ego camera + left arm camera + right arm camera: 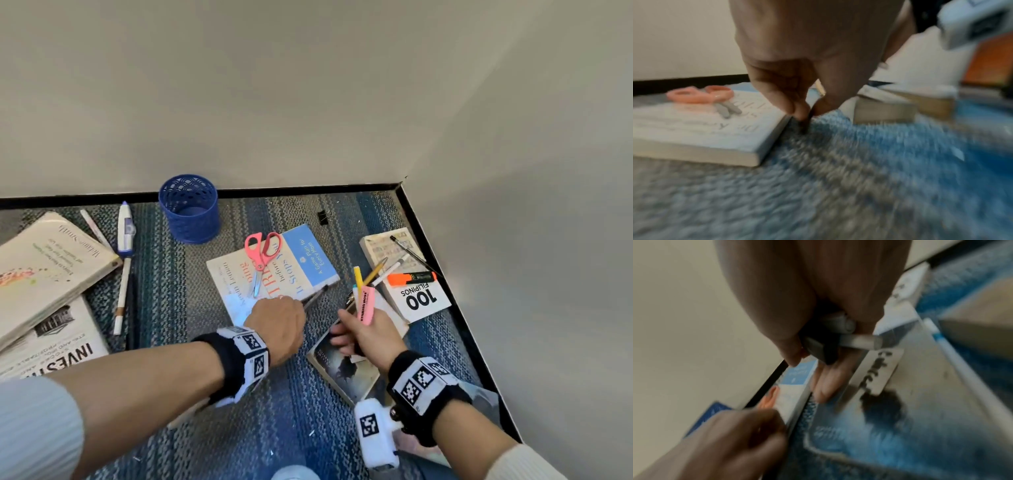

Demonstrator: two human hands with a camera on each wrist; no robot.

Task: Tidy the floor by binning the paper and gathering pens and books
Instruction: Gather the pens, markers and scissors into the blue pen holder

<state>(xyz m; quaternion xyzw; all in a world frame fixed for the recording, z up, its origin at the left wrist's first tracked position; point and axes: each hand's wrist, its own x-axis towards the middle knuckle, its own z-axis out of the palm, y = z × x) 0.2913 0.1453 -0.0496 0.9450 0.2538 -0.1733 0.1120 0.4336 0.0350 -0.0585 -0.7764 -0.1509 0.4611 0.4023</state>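
My left hand (294, 308) reaches down beside the white-and-blue book (308, 260) and pinches a dark pen (315, 295) that lies on the carpet along the book's edge; the left wrist view shows the fingertips (797, 108) closed on the pen (805, 123). My right hand (356, 329) grips a bundle of pens over a dark-covered book (349, 373): a pink highlighter (366, 306), a yellow pen (357, 277) and a pencil (375, 271). The bundle's blurred ends (838, 339) show in the right wrist view. A blue mesh pen holder (189, 209) stands by the wall.
Pink scissors (262, 255) lie on the white-and-blue book. An orange highlighter (411, 278) and a black pen (409, 253) rest on the "100 Filipinos" book (424, 301). Two books (44, 270) and several pens (122, 291) lie at left. A binder clip (323, 217) sits near the wall.
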